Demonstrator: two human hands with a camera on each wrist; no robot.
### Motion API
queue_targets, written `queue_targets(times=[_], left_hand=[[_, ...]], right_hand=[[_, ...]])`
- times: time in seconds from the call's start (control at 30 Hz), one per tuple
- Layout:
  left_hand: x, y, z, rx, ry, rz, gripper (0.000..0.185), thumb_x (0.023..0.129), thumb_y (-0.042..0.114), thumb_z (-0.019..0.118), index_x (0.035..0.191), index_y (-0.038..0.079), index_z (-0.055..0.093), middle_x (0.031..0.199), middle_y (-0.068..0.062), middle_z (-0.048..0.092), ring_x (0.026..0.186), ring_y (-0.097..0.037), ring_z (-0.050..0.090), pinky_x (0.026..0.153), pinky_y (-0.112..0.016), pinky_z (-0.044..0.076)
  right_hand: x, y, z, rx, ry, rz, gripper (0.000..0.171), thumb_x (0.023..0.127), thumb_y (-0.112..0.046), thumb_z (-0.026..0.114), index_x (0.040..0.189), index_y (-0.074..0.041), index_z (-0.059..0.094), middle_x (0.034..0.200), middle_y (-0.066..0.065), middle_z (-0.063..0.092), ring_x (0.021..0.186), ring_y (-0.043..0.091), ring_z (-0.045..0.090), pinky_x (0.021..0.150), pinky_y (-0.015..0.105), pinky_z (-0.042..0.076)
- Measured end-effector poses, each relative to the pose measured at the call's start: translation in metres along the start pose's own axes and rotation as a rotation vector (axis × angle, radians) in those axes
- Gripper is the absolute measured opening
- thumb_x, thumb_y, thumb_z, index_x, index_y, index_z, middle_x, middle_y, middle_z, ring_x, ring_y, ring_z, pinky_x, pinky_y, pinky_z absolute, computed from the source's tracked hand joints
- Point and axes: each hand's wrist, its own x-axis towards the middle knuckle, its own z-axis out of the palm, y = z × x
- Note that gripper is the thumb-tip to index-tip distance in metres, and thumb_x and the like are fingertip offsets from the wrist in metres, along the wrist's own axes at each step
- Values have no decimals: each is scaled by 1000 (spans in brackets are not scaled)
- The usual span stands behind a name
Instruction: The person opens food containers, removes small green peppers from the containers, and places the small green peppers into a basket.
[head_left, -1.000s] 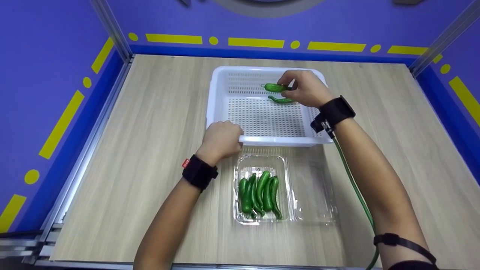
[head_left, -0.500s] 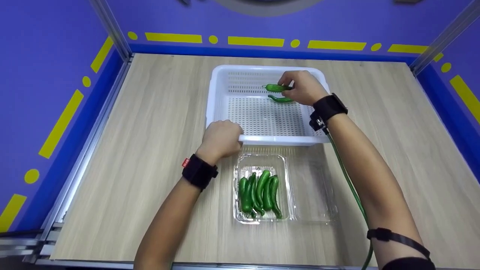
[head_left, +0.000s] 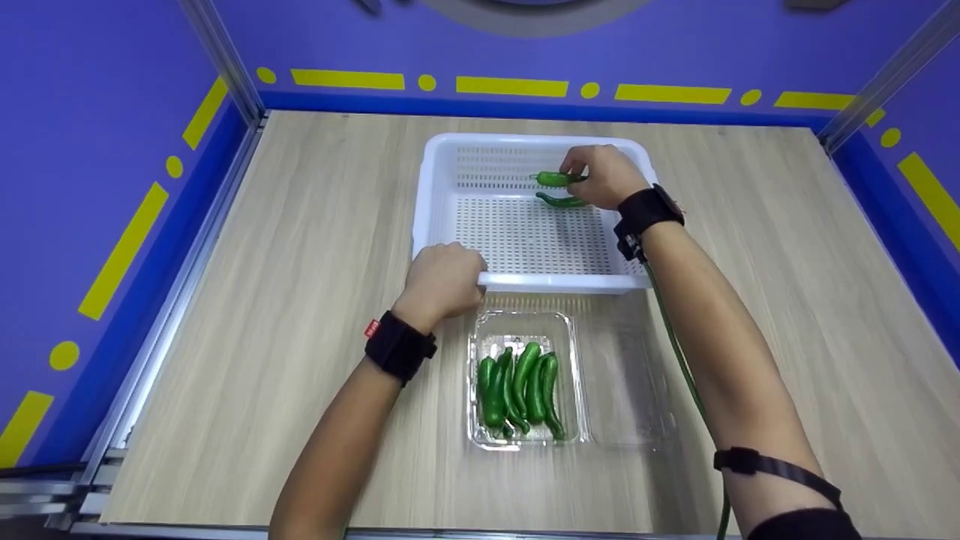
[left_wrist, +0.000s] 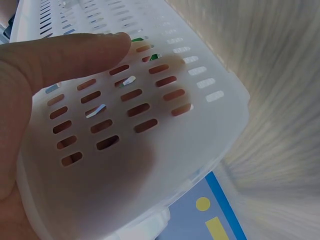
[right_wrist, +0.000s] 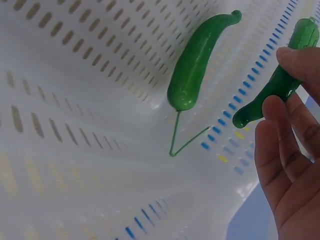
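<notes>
Gripping the near rim of a white perforated basket [head_left: 450,225] at its front-left corner, left hand [head_left: 441,279] with fingers curled over the edge; in the left wrist view, thumb flat against the slotted outer wall [left_wrist: 150,130] and the rest of the left hand [left_wrist: 30,100] wrapped under the lip. Pinching a green pepper [head_left: 555,178] between thumb and fingertips, right hand [head_left: 604,178] reaching in over the far right part of the basket, close to the back wall. Seen from the right wrist, same held pepper [right_wrist: 280,82] clamped at its upper end by the fingertips [right_wrist: 300,62], lower end hanging free just above the basket floor [right_wrist: 75,165]; whether touching the floor, cannot tell. Lying loose on the floor just beside it, a second green pepper [head_left: 561,200], curved, with a thin stem trailing from its blunt end [right_wrist: 192,70]; near the held one but apart from it. Resting on the light wooden tabletop [head_left: 300,225], basket toward the far middle. Standing just in front of the basket's near wall, a clear plastic clamshell tray [head_left: 480,435], lid folded open to the right [head_left: 630,390], holding a bunch of green peppers [head_left: 521,386] packed side by side lengthwise. Black bands on both wrists, a green cable running down along the right forearm [head_left: 686,375]. Blue walls with yellow dashes and dots around the tabletop.
</notes>
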Motion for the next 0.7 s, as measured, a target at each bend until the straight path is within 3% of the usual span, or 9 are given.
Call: queue_targets(times=[0.5, 0.7], left_hand=[[1, -1, -4, 2, 0, -13, 16, 78, 17, 70, 66, 18, 58, 66, 2, 60, 65, -21, 59, 61, -40, 51], [0, 0, -2, -12, -6, 2, 27, 78, 13, 65, 61, 20, 46, 62, 4, 52, 62, -19, 55, 58, -39, 51]], right_hand=[[7, 13, 4, -17, -55, 77, 26, 84, -2, 69, 110, -1, 71, 110, 23, 70, 103, 36, 64, 94, 51, 50], [11, 14, 10, -40, -111, 122, 28, 82, 0, 68, 109, -2, 70, 109, 22, 70, 100, 34, 62, 93, 50, 50]])
